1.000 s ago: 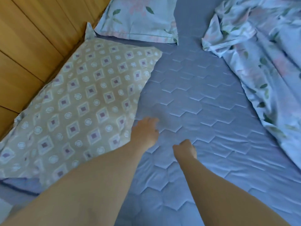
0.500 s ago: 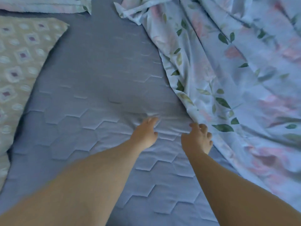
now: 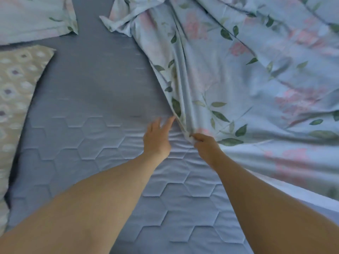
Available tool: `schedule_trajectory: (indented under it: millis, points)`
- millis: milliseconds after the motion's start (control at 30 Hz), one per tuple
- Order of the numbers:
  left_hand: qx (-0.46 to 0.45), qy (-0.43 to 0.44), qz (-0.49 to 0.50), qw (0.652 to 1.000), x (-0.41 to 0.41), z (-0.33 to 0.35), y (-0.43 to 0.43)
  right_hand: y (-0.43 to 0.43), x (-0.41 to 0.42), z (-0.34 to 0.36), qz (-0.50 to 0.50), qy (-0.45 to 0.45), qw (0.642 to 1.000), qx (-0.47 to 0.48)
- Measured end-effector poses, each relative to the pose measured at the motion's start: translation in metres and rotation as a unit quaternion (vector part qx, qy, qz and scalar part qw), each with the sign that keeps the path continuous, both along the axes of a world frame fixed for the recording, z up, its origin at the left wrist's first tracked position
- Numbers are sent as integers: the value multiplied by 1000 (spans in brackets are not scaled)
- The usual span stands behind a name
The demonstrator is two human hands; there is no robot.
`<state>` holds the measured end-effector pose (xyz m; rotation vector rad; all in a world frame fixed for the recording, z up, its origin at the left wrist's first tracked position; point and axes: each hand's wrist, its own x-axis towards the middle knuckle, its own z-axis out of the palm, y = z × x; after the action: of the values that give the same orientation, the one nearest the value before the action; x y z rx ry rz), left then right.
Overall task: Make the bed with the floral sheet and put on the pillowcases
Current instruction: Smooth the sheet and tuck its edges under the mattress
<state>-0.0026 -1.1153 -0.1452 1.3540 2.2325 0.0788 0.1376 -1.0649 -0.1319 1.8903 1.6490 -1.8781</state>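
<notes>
Since half a second ago the right hand [image 3: 205, 147] has reached the sheet [image 3: 247, 79] and now pinches its bunched edge, grip clamped on the cloth. Left hand [image 3: 156, 140] rests just beside it on the quilted blue bed [image 3: 91, 134], fingers straight and spread, grip apart, fingertips near the sheet's edge. The sheet lies rumpled over the bed's right side. A beige pillow [image 3: 16, 92] and a floral pillow [image 3: 33, 17] lie at the left.

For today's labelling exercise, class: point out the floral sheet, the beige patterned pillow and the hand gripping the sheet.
floral sheet [image 3: 238, 79], head view, on its flat middle cloth.
beige patterned pillow [image 3: 16, 85], head view, on its top face.
right hand [image 3: 205, 145], head view, on its knuckles.
</notes>
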Motion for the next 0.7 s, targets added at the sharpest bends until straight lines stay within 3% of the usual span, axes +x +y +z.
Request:
schedule_trajectory:
  millis: [133,300,467,567,700]
  points:
    - [61,72,-156,983,4,35,13,-17,18,51,2,60,997,-38]
    - [143,47,-162,975,6,100,5,-27,41,118,-42,44,998,-3]
    - [159,-72,-100,979,5,176,-35,-55,43,177,56,-61,990,117]
    - [197,-132,-87,967,12,221,-58,-85,33,210,159,-168,949,214]
    - [209,-182,-95,956,34,271,-82,-122,17,246,43,-138,925,353]
